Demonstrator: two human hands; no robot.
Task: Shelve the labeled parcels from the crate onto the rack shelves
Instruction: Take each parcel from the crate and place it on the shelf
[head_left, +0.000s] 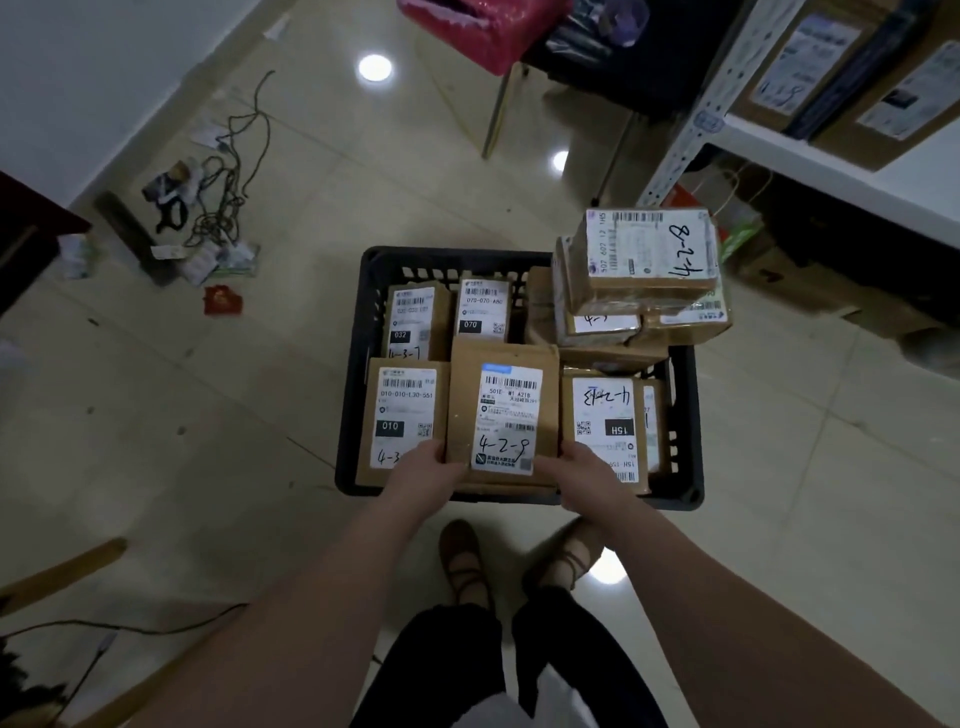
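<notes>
A: In the black crate (358, 374) on the floor (208, 415), how much left to shelve?

B: Nearly all of it, by the look. Flat in the left half: parcels tagged 032 (413, 322), 070 (482, 312) and 010 (405, 415). On the right, one tagged 15H (605, 415). At the far right corner, a leaning stack (644, 254) topped by 8-2-4, rising above the rim.

A: And in hand?

B: The parcel marked 4-2-9 (501, 415), middle of the near row, lying over its neighbours. Left hand (426, 467) grasping its near left corner, right hand (582, 467) grasping the near right corner, fingers curled round the edge on both sides. Hard to tell whether lifted clear or resting on the parcels beneath.

A: Anything on the rack (691, 119) yet?

B: Yes, a few labelled boxes (800, 57) standing on the white shelf (841, 161) at upper right, well apart from the crate. Impossible to say whether from this crate.

A: So, early on?

B: Judged so: at least eight parcels in the crate, none on the way to a shelf. Next up, probably: raising 4-2-9, reading the code, carrying it right to the matching shelf. Then the same for the rest, with care around that leaning stack.
</notes>
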